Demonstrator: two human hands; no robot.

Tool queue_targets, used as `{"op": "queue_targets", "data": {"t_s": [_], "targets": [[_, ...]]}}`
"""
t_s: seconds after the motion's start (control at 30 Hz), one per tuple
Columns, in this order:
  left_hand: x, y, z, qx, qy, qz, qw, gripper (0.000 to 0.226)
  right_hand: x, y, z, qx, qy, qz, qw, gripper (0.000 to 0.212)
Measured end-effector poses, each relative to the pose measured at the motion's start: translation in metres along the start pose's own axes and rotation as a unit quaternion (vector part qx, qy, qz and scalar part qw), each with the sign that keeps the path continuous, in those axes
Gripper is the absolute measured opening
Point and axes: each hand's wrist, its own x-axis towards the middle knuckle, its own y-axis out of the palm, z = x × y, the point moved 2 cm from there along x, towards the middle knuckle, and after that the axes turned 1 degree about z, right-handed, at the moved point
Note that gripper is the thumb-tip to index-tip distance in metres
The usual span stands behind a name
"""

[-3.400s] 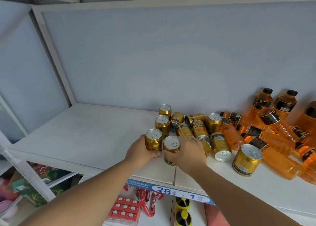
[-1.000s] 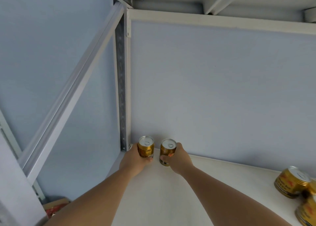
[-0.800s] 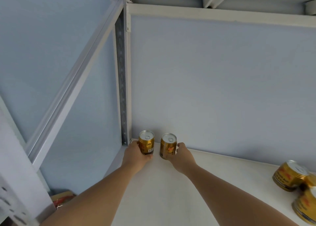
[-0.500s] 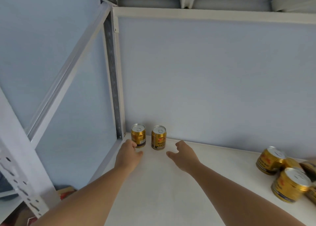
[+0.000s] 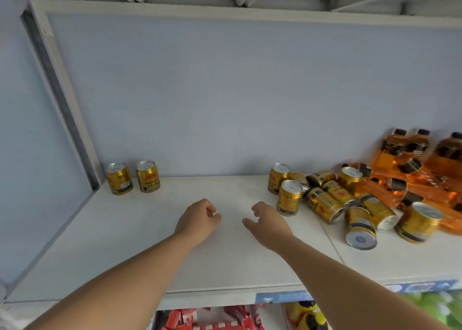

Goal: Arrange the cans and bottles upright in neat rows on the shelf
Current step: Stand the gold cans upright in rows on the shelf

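Two gold cans stand upright side by side in the back left corner of the white shelf (image 5: 125,242): the corner can (image 5: 119,178) and its neighbour (image 5: 147,176). My left hand (image 5: 198,219) and my right hand (image 5: 268,221) hover over the shelf's middle, both holding nothing, fingers loosely curled and apart. To the right lies a jumble of gold cans (image 5: 332,199), some upright such as the nearest one (image 5: 288,197), several on their sides. Behind them orange bottles (image 5: 410,169) with black caps are heaped, some upright against the wall.
A grey back wall (image 5: 237,92) and a metal upright post (image 5: 62,99) bound the shelf. A blue price label (image 5: 282,297) runs along the front edge. Red packets (image 5: 200,319) and yellow items sit on the shelf below.
Both hands let go of the two cans in the back left corner and pulled back toward the shelf's middle. The view swung right, bringing the pile of cans and bottles into sight.
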Motion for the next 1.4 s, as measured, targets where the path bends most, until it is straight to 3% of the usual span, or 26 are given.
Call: {"op": "queue_targets", "data": {"t_s": [0.37,0.63,0.73,0.87,1.03,1.3,1.4], "targets": [[-0.051,0.096,-0.097,0.024,0.072,0.075,0.994,0.032,-0.073,-0.054,-0.095,0.031,0.036,-0.062,0.997,0.047],[-0.020,0.109,-0.136,0.000,0.082,0.086,0.993,0.050,-0.089,-0.121,-0.131,0.019,0.076,-0.222,0.972,0.030],[-0.008,0.113,-0.151,-0.040,0.097,0.064,0.992,0.040,-0.088,-0.137,-0.148,0.004,0.144,-0.285,0.948,0.047],[0.009,0.120,-0.159,-0.055,0.088,0.063,0.993,0.059,-0.073,-0.148,-0.168,0.032,0.315,-0.196,0.928,0.088],[0.027,0.127,-0.158,-0.089,0.065,0.046,0.993,0.084,-0.056,-0.149,-0.181,0.061,0.363,-0.070,0.927,0.069],[0.045,0.133,-0.167,-0.125,0.110,0.034,0.985,0.068,-0.034,-0.144,-0.175,0.071,0.389,-0.027,0.918,0.078],[0.049,0.133,-0.167,-0.122,0.125,0.040,0.984,0.059,-0.030,-0.142,-0.177,0.089,0.391,-0.033,0.915,0.065]]}}
